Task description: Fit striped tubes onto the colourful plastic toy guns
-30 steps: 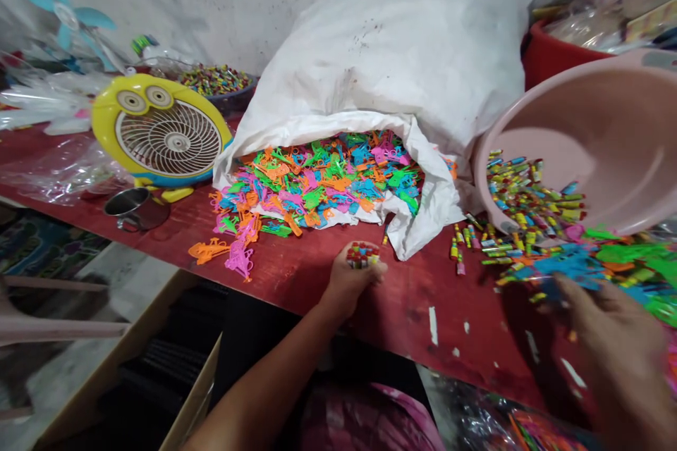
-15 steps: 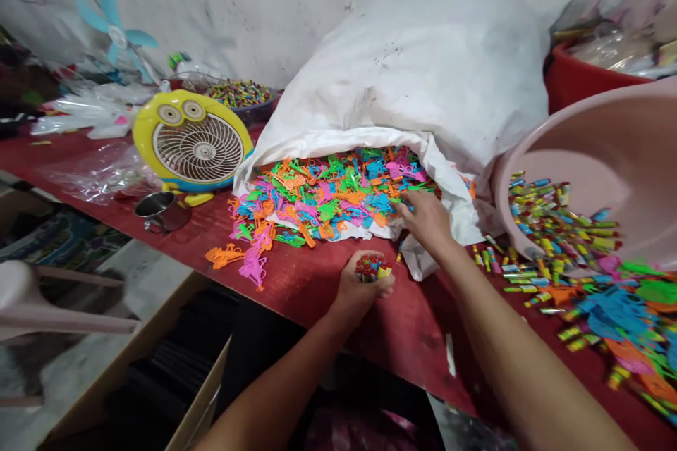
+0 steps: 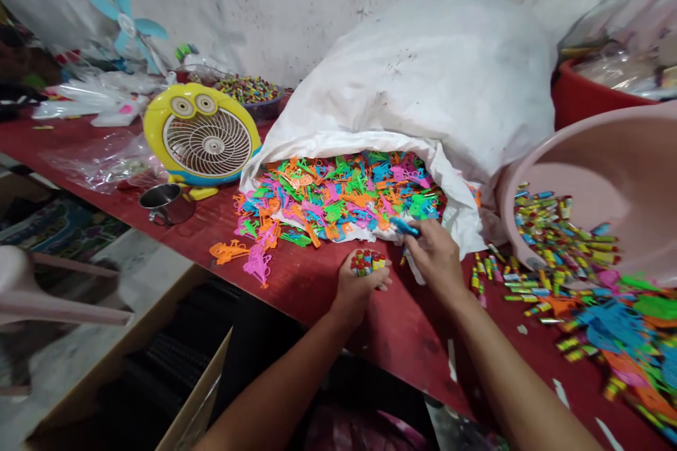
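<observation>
My left hand [image 3: 358, 287] is closed round a bundle of small wrapped tubes [image 3: 369, 262] with red ends, held upright just over the table. My right hand [image 3: 434, 254] pinches a blue plastic piece [image 3: 405, 227] at the mouth of the white sack [image 3: 423, 77]. Out of the sack spills a heap of flat plastic pieces [image 3: 338, 197] in orange, green, pink and blue. Several of them lie loose on the red table [image 3: 296, 282] at the left of the heap.
At right a pink tub [image 3: 521, 190] lies tipped, with wrapped tubes [image 3: 560, 225] spilling out beside more plastic pieces [image 3: 608, 324]. A yellow fan [image 3: 211, 144], a metal cup [image 3: 166, 204] and a basin of tubes [image 3: 248, 90] stand at left. A red bucket [image 3: 582, 99] is behind the tub.
My right hand has drawn back from the heap towards me and now has a blue plastic piece in its fingers. My left hand keeps its bundle of tubes. The view has shifted slightly.
</observation>
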The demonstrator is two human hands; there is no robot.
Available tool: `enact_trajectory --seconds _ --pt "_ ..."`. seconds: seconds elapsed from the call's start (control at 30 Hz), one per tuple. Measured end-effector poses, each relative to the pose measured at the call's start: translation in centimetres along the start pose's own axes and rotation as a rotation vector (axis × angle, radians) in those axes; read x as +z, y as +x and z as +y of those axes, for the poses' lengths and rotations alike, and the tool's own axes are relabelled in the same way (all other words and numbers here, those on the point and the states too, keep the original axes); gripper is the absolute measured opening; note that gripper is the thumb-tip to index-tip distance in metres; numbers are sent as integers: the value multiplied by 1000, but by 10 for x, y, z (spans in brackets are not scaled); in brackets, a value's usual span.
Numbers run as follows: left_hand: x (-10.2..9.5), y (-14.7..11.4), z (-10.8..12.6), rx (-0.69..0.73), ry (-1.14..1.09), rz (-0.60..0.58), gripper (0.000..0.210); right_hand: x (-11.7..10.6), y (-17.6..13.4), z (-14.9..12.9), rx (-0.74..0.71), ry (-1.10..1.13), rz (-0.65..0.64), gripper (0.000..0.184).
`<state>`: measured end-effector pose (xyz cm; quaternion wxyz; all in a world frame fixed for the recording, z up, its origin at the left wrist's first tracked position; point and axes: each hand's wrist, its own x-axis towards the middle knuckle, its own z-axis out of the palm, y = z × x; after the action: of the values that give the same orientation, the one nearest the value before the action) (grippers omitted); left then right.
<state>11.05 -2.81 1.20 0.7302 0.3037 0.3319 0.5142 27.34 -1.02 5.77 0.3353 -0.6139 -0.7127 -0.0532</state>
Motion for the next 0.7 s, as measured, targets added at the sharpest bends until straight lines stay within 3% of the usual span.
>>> enact_trajectory --seconds 0.1,0.2,0.4,0.57,0.7 --pt "-3 -2 0 4 -65 -38 42 -3 -37 -19 -149 -157 -65 19" --pt "-3 -4 -3 8 -42 -41 42 4 -67 -28 -158 -180 -109 27" --pt "4 -3 -5 7 70 55 38 4 -86 -29 -63 197 -133 38" --pt "4 -2 -5 12 89 63 36 -10 -80 -18 134 272 28 37" --pt "-1 -3 -2 -33 65 -43 39 -4 -84 0 293 459 -119 44"
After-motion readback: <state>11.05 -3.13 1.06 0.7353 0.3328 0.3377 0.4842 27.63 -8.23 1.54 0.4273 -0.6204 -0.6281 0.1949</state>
